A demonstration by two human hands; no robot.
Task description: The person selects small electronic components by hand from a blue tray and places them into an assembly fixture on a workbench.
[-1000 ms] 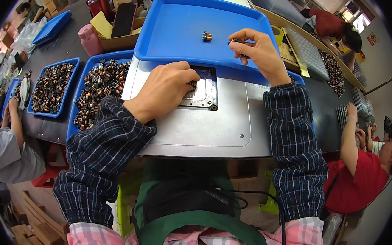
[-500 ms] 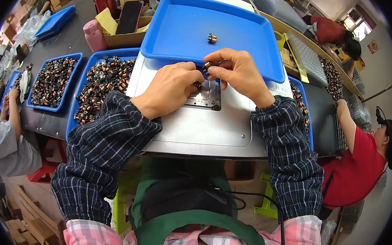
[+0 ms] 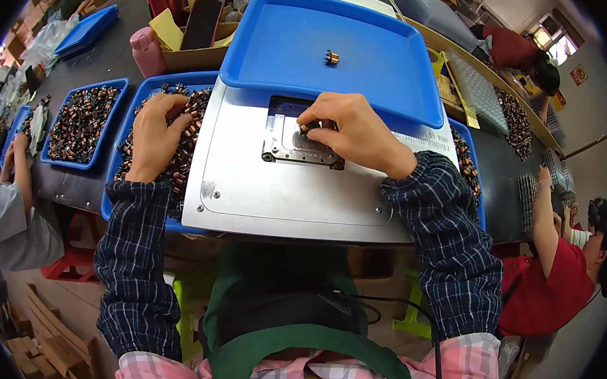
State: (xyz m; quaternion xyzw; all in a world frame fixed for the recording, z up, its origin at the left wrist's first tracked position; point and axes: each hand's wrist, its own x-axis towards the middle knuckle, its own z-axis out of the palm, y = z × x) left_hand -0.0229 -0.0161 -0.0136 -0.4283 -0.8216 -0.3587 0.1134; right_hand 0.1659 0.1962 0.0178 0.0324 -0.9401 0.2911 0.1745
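Note:
My left hand (image 3: 155, 133) reaches into a blue tray (image 3: 113, 197) heaped with small copper-and-black coils (image 3: 181, 156). Its thumb and forefinger are apart over the heap, and the fingertips are partly hidden among the parts. Between the thumb and fingers of my right hand (image 3: 352, 130) is one small coil (image 3: 307, 127), mostly covered by the fingers. That hand is over a metal fixture (image 3: 282, 148) set into the silver top of a machine (image 3: 261, 200). A single coil (image 3: 331, 57) lies on the large blue tray (image 3: 380, 76) behind the fixture.
Another blue tray of coils (image 3: 85, 128) stands farther left, and one (image 3: 467, 162) shows partly at the right. A pink bottle (image 3: 147, 53) and a dark phone (image 3: 202, 23) in a cardboard box are behind. Co-workers sit at both sides, one in a red shirt (image 3: 556, 280).
My left hand has moved from the fixture leftward into the tray of coils. My right hand has shifted slightly left and down with its coil, over the fixture.

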